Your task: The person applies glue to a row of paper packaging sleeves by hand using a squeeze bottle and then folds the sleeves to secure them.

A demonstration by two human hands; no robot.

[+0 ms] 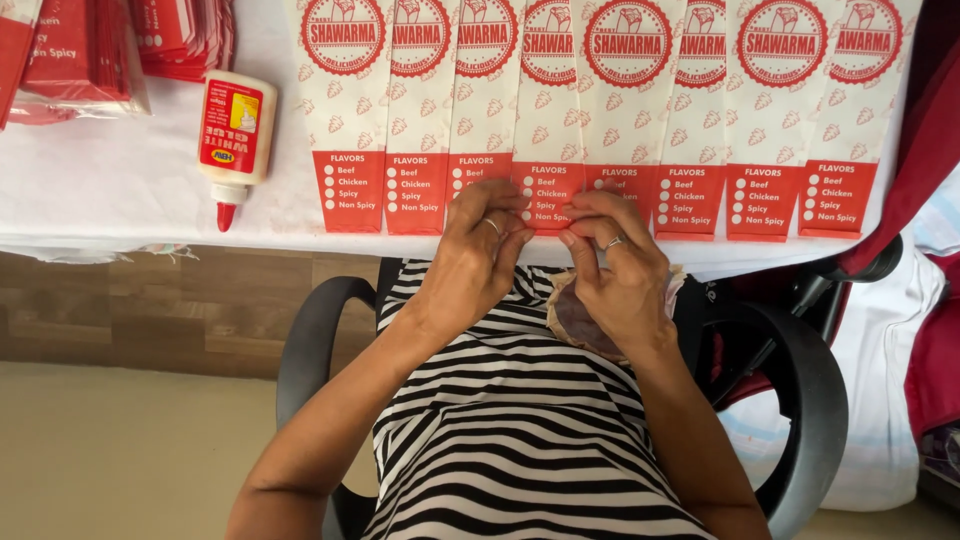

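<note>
Both hands met at the near edge of the desk [120, 190]. The left hand [478, 250] and the right hand [612, 262] had their fingertips pinched down on the red bottom flap of one paper sleeve [548, 120], the middle one in the row. Each grip was nearly closed, thumb and fingers pressing the flap's edge between them rather than lifting it. Both wore a ring.

The sleeve's long axis ran straight away from the person, its red flap end nearest the hands and its round printed emblem at the far end. It lay directly ahead of both grips, with neither hand clearly nearer, the left on its left corner and the right on its right.

It was one of a row of overlapping white-and-red sleeves [760, 110] laid side by side across the desk's white cover. A white glue bottle [233, 135] with a red nozzle lay well to the left, nozzle pointing toward the desk's edge, beyond the left hand. More red packets [150, 35] were stacked at the far left corner. Something brownish [575, 320] rested in the lap under the right wrist; I could not tell what.
</note>
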